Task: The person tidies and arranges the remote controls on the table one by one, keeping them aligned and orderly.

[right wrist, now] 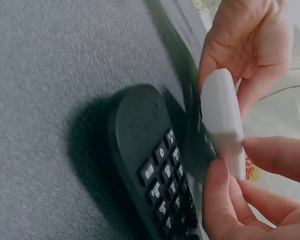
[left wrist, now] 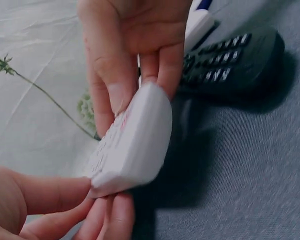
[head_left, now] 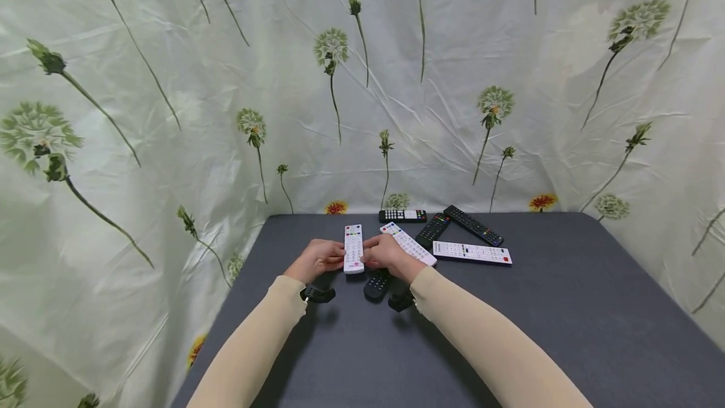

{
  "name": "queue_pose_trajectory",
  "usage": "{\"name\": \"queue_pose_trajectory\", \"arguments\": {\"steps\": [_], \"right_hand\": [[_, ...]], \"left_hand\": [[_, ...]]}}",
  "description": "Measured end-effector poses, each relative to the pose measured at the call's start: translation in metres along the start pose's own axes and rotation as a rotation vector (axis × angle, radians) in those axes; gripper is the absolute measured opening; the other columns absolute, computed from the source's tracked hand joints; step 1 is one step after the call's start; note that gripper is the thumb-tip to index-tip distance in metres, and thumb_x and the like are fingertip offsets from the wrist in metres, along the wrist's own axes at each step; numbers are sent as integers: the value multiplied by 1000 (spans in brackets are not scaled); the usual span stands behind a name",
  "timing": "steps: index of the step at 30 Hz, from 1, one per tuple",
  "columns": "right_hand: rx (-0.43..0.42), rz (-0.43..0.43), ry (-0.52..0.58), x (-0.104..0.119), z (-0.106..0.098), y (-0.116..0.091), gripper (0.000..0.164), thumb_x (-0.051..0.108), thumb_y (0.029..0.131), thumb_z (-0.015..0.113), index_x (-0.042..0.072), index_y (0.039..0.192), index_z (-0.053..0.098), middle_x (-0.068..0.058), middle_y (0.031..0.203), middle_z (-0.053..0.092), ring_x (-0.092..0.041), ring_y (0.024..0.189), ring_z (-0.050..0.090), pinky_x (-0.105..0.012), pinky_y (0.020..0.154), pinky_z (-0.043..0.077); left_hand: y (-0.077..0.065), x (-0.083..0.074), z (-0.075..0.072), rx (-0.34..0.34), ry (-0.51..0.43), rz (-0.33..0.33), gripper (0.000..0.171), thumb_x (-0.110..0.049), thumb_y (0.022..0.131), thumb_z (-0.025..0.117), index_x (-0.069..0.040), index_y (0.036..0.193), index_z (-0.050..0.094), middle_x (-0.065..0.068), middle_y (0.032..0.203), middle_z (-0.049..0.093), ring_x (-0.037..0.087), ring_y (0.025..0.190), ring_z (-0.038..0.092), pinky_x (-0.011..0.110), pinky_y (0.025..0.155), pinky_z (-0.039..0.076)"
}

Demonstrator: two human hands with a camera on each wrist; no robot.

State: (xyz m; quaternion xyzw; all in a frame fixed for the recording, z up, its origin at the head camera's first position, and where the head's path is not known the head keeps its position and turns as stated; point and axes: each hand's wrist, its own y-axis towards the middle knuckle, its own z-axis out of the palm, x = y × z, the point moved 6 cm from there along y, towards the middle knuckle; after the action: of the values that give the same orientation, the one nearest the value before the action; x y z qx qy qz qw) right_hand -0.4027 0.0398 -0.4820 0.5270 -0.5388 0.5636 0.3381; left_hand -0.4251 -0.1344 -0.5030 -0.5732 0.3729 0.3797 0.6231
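A white remote control (head_left: 354, 249) with small buttons is held between both hands, its end towards the person raised off the dark table. On its left side my left hand (head_left: 325, 257) pinches the edge between thumb and fingers. My right hand (head_left: 387, 252) grips the opposite edge, thumb on the button side in the left wrist view. Both hands also show around the white remote's blunt end (right wrist: 221, 110) in the right wrist view. Close under the right hand lies a black remote (head_left: 376, 286), partly hidden by it. A second white remote (head_left: 412, 247) lies slanted behind the right wrist.
Further right lie a short black remote (head_left: 433, 230), a long black remote (head_left: 474, 226) and a white remote (head_left: 472, 252). Another black remote (head_left: 403, 216) lies along the back edge. A flower-print curtain (head_left: 362, 112) hangs right behind the dark table (head_left: 544, 320).
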Motion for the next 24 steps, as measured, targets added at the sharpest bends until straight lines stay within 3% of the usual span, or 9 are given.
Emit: {"name": "queue_pose_trajectory", "arguments": {"steps": [4,11,24], "right_hand": [[-6,-42,48,4,2,-5,55,-16,83,65,-9,136,56,-23,116,65,-16,83,65,-31,75,60],[15,-98,116,9,8,-16,54,-14,88,64,-8,140,51,-24,110,65,-21,85,67,-43,85,58],[65,-161,174,11,26,-42,51,-5,91,68,0,140,53,-18,97,71,-24,81,72,-42,80,60]], "left_hand": [[-4,-2,-1,-17,-5,51,38,9,91,65,5,129,64,21,114,68,23,85,69,38,79,60],[-24,-8,-10,-27,6,108,39,8,93,65,-1,131,64,19,120,66,24,95,69,43,89,57],[-66,-6,-28,-46,90,220,40,7,90,68,-1,129,65,18,112,67,25,95,68,49,91,55]]}}
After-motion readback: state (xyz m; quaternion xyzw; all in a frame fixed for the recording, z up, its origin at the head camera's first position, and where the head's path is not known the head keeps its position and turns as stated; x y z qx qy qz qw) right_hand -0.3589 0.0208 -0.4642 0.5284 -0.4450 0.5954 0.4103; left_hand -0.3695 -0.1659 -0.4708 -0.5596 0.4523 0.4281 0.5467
